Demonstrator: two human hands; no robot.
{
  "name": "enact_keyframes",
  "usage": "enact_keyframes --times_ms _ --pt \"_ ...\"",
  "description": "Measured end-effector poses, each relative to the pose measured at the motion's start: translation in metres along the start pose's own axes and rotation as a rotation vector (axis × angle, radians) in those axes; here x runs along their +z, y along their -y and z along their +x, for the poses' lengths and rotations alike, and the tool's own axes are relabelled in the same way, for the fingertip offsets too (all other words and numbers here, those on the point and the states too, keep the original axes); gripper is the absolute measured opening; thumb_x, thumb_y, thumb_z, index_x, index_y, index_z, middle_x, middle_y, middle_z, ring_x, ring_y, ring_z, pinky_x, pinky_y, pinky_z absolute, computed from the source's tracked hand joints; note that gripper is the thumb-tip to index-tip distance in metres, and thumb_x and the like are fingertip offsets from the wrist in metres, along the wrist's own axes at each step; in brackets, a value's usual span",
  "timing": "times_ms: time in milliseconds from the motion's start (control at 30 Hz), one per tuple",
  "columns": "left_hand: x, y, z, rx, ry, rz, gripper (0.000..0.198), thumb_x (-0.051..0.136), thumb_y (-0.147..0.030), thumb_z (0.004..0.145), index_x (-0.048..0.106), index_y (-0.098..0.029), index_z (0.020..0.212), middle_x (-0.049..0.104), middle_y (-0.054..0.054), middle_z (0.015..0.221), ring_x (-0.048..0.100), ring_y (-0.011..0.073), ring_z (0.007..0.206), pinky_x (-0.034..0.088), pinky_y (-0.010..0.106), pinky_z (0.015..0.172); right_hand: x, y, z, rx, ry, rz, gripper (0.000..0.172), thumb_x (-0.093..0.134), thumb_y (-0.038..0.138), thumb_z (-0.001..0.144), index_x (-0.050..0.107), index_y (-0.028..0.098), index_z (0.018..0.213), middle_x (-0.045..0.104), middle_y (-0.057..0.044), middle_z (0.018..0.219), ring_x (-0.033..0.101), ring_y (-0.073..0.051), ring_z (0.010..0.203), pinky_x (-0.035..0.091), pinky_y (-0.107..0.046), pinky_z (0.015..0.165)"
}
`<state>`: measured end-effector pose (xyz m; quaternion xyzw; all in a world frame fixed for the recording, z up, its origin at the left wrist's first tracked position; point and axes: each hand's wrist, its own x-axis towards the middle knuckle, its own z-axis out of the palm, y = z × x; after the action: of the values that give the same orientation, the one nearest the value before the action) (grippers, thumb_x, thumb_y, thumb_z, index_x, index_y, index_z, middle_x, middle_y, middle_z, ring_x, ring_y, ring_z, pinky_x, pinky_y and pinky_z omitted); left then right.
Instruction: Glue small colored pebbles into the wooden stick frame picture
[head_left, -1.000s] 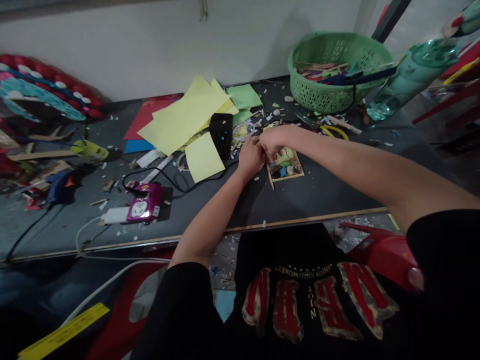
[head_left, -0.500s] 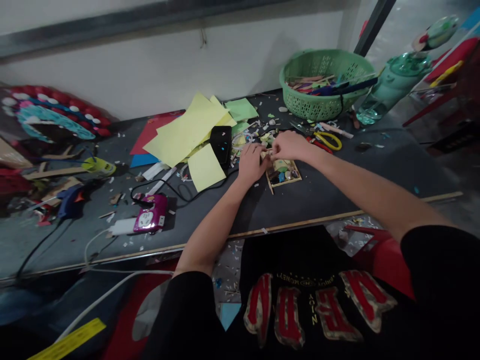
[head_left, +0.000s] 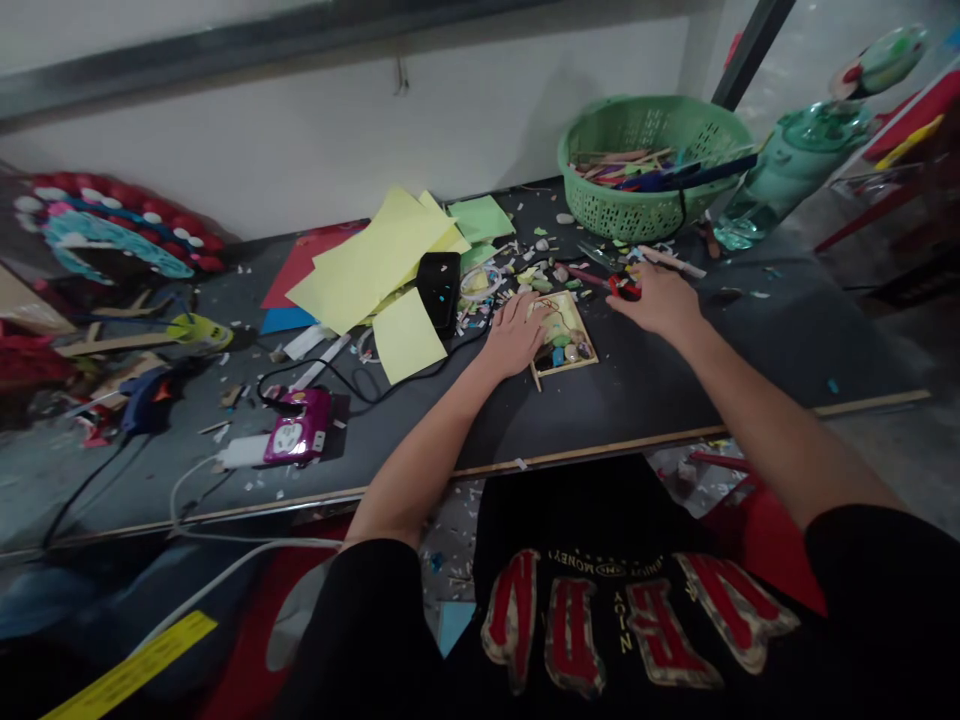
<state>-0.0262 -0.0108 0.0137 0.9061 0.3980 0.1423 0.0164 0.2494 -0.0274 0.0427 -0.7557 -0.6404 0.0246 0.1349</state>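
Observation:
A small wooden-framed board [head_left: 564,340] with coloured pebbles glued along its lower edge lies on the dark worktable [head_left: 675,370]. My left hand [head_left: 517,335] lies flat on the board's left side, fingers stretched out. My right hand [head_left: 660,300] has reached to the right of the board and rests on the table by red-handled scissors [head_left: 622,287]; its fingers are spread and slightly curled over the scissors' handle. I cannot see it gripping them.
A green basket [head_left: 651,165] of sticks stands at the back right beside a green water bottle [head_left: 780,175]. Yellow paper sheets [head_left: 375,265], a black box [head_left: 439,285], a pink power strip [head_left: 294,437], glue guns [head_left: 154,390] and scraps litter the left.
My right hand left the board and moved right to the red scissors. My left hand went from curled at the board's edge to lying flat on it. The camera tilted up slightly.

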Motion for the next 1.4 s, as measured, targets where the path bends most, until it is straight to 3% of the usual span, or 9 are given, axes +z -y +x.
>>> enact_keyframes --times_ms 167,433,600,733,867,1033,1200,1300,1400 --pt "0.006 0.006 0.003 -0.062 -0.095 -0.055 0.031 0.040 -0.029 0.100 0.061 -0.019 0.121 0.057 0.010 0.139 0.043 0.0290 0.137 0.041 0.047 0.111 0.006 -0.005 0.001 -0.069 0.008 -0.061 0.052 0.067 0.052 0.080 0.068 0.011 0.111 0.069 -0.021 0.112 0.062 -0.038 0.112 0.048 -0.053 0.096" --pt "0.004 0.023 0.007 -0.184 -0.232 -0.073 0.018 0.050 -0.020 0.094 0.067 -0.018 0.101 0.070 0.009 0.113 0.055 0.0280 0.120 0.044 0.045 0.105 0.003 -0.020 0.003 -0.087 -0.153 -0.008 0.041 0.069 0.045 0.079 0.072 0.014 0.106 0.070 -0.018 0.112 0.062 -0.037 0.111 0.049 -0.049 0.092" --pt "-0.001 0.032 0.007 -0.260 -0.293 -0.062 0.016 0.051 -0.020 0.094 0.066 -0.022 0.101 0.072 0.007 0.109 0.060 0.0266 0.114 0.045 0.044 0.097 0.000 0.003 0.005 -0.099 -0.226 0.360 0.026 0.060 0.041 0.086 0.073 0.019 0.082 0.072 -0.008 0.077 0.067 -0.025 0.077 0.052 -0.041 0.078" --pt "-0.003 0.032 0.006 -0.233 -0.350 -0.064 0.017 0.050 -0.024 0.096 0.065 -0.023 0.103 0.074 0.005 0.106 0.063 0.0239 0.107 0.044 0.041 0.095 0.011 0.033 0.010 -0.097 -0.084 0.931 0.032 0.063 0.049 0.084 0.071 0.020 0.073 0.064 -0.002 0.059 0.061 -0.018 0.056 0.051 -0.036 0.062" --pt "-0.004 0.027 0.005 -0.193 -0.370 -0.036 0.019 0.048 -0.026 0.098 0.065 -0.022 0.106 0.073 0.006 0.107 0.062 0.0241 0.110 0.043 0.040 0.097 0.026 0.060 0.018 -0.128 0.077 1.292 0.039 0.074 0.059 0.074 0.069 0.020 0.066 0.063 -0.002 0.061 0.060 -0.015 0.056 0.054 -0.035 0.063" --pt "-0.003 0.027 0.006 -0.149 -0.369 -0.023 0.022 0.047 -0.026 0.098 0.066 -0.021 0.109 0.072 0.006 0.107 0.062 0.0240 0.110 0.045 0.039 0.096 0.033 0.079 0.021 -0.073 0.265 1.501 0.045 0.076 0.064 0.069 0.068 0.020 0.067 0.063 0.000 0.060 0.059 -0.013 0.056 0.055 -0.032 0.065" --pt "-0.003 0.026 0.007 -0.092 -0.293 -0.029 0.023 0.047 -0.026 0.098 0.065 -0.021 0.111 0.071 0.008 0.107 0.061 0.0238 0.110 0.047 0.040 0.097 0.035 0.079 0.013 -0.035 0.430 1.623 0.065 0.050 0.083 0.077 0.067 0.021 0.075 0.065 -0.002 0.060 0.062 -0.015 0.055 0.055 -0.032 0.061" --pt "-0.004 0.025 0.006 -0.054 -0.295 -0.051 0.025 0.046 -0.028 0.099 0.064 -0.021 0.113 0.071 0.008 0.110 0.061 0.0236 0.112 0.047 0.041 0.100 0.027 0.077 0.003 -0.034 0.420 1.604 0.073 0.037 0.089 0.077 0.066 0.022 0.089 0.069 -0.004 0.073 0.067 -0.020 0.065 0.057 -0.037 0.067" --pt "-0.005 0.023 0.006 0.035 -0.298 -0.094 0.029 0.045 -0.034 0.100 0.063 -0.021 0.120 0.069 0.009 0.117 0.060 0.0229 0.117 0.045 0.042 0.105 0.015 0.079 -0.008 -0.064 0.337 1.572 0.078 0.029 0.092 0.075 0.057 0.029 0.113 0.072 -0.005 0.102 0.071 -0.024 0.085 0.058 -0.041 0.073"
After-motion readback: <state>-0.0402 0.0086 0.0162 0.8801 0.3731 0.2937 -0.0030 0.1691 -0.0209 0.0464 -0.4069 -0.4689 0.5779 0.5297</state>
